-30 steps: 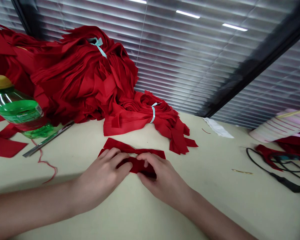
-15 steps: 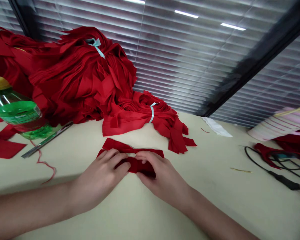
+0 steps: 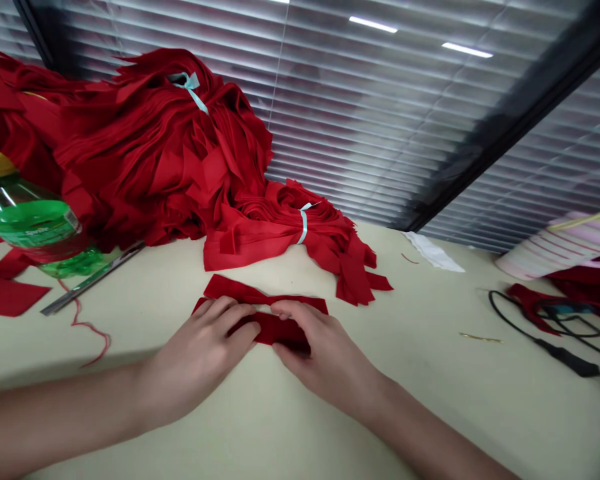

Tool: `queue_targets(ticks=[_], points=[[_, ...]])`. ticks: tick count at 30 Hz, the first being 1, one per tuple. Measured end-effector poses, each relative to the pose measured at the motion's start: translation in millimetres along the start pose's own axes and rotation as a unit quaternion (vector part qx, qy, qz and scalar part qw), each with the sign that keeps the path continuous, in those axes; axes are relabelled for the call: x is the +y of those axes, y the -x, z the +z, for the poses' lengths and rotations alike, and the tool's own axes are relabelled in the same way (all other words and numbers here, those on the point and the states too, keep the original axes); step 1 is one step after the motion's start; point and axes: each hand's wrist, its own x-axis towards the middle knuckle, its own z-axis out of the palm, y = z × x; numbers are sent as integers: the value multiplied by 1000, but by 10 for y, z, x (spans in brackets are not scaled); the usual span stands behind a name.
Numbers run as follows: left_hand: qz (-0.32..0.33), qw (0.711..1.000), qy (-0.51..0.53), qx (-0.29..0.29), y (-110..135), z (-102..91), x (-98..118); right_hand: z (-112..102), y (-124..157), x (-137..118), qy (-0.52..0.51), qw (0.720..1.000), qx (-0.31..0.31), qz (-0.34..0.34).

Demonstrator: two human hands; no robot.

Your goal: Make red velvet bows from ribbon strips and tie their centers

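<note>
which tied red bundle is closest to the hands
The smaller bundle of red fabric strips, its pale blue band around the middle, just beyond the left hand and right hand. The other, a tall heap, sits farther back, banded near its top.

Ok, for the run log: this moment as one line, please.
left hand: on folded red fabric strip | right hand: pinching fold | nearby: tied red fabric bundle

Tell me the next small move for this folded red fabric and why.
I'd probably press the fold flat with the right hand: the doubled red fabric strip looks raised between it and the left hand, and both hands are already on it, so a light press seems the easiest way to even the layers.
</note>
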Motion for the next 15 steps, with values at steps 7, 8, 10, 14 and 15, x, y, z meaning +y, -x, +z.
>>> queue_targets(ticks=[7,8,10,14,15], points=[[8,1000,0,-3,-22,2,-7,-46,-4,-29,-5,1000,-2,-3],[7,1000,0,-5,-24,-3,-7,-53,-7,-31,-6,1000,-4,-4],[5,1000,3,-10,-26,-13,-5,-60,-13,-30,-7,1000,-12,-8],[8,1000,7,-7,-20,-19,-4,-54,-20,-18,-6,1000,-24,-12],[10,1000,7,-5,-19,-17,-6,-52,-18,-14,-5,1000,-26,-11]])
